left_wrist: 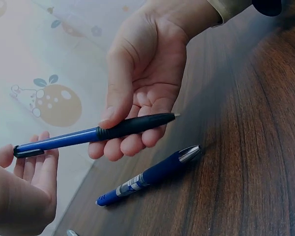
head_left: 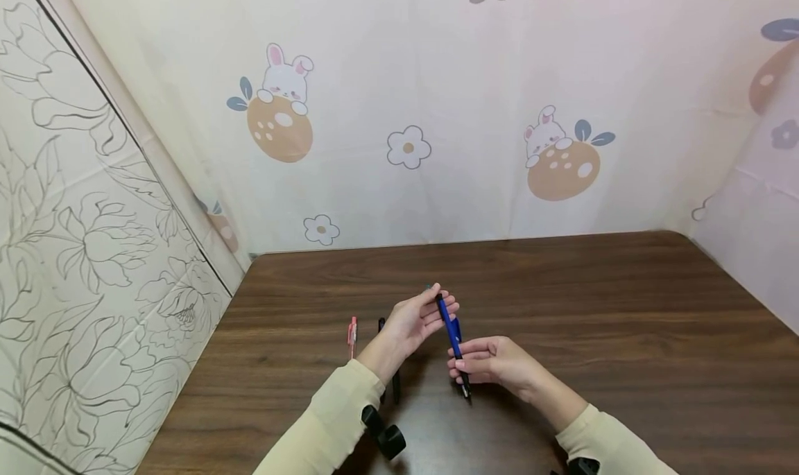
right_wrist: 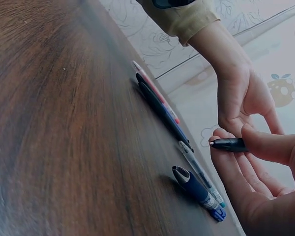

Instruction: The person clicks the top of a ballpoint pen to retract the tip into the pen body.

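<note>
A blue pen with a black grip (left_wrist: 64,140) is held aloft between both hands, its tip pointing down toward the person in the head view. My right hand (head_left: 490,360) pinches the black grip between thumb and fingers. At the clip end, my left hand (head_left: 412,326) has its thumb against the pen's end and its fingers behind the barrel. Below lies a thicker dark-blue pen (left_wrist: 160,172) with a silver tip. Beside that one rests a clear pen (right_wrist: 200,169) with a teal end, mostly hidden by the left hand in the head view.
On the brown wooden table (head_left: 593,308), a pink-red pen (head_left: 352,336) lies left of the left hand. Dark pen shapes (right_wrist: 160,105) lie near it, partly covered by the left forearm in the head view. A printed curtain (head_left: 406,80) hangs behind the table.
</note>
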Tool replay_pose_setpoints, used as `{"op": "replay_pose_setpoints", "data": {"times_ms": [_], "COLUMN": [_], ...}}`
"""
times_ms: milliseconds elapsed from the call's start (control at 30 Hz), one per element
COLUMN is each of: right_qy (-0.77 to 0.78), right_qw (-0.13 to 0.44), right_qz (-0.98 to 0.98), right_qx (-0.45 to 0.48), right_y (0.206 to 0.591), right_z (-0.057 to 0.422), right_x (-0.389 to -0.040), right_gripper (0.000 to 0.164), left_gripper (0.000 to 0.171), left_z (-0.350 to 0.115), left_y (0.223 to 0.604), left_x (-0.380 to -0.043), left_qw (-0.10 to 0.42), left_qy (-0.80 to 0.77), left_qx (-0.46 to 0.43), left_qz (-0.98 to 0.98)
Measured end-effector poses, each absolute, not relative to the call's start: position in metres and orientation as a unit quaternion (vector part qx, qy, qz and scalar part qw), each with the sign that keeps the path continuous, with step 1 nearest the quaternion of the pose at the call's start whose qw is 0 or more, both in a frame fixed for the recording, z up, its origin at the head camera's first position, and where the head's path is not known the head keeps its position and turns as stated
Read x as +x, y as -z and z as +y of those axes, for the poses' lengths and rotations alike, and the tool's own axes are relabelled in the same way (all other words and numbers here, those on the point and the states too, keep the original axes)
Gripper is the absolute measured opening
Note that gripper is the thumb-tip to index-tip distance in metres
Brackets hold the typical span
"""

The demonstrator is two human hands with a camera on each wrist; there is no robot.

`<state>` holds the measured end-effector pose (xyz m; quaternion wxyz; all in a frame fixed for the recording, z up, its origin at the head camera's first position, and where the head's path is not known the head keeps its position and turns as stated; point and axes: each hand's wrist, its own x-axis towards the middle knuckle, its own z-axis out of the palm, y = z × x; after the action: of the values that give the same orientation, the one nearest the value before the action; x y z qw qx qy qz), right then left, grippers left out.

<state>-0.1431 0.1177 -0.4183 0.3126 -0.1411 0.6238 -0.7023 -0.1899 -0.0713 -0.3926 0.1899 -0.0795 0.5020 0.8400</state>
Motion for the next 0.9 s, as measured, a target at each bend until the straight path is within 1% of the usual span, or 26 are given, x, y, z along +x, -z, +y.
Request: {"op": "replay_pose_setpoints", "data": {"times_ms": [433,700,800,900], "right_qy": [0.69,0.688,0.685,0.681], "right_qw": [0.314,0.311,0.309,0.308], "right_qz": [0.642,0.645,0.649,0.654], "right_qx": [-0.116,-0.116,-0.118,-0.118], "right_y": [0.412,0.409,0.408,0.408], "right_z": [0.111,0.111,0.111,0.11], "right_x": [-0.144,-0.144,-0.146,-0.147], "right_gripper": [0.048,0.045,0.044,0.044], "left_gripper": [0.035,0.038,0.034,0.025], "left_z": [-0.07,-0.07,-0.07,-0.071], "left_y": [0.395,0.397,0.398,0.399], "left_x": [-0.191,-0.19,-0.19,-0.191], "left_qw": [0.211,0.218,0.218,0.22], "left_qy": [-0.844,-0.848,-0.853,-0.857], "left_qx": [-0.099,-0.096,-0.096,-0.097], "left_qz": [0.483,0.474,0.465,0.457]}}
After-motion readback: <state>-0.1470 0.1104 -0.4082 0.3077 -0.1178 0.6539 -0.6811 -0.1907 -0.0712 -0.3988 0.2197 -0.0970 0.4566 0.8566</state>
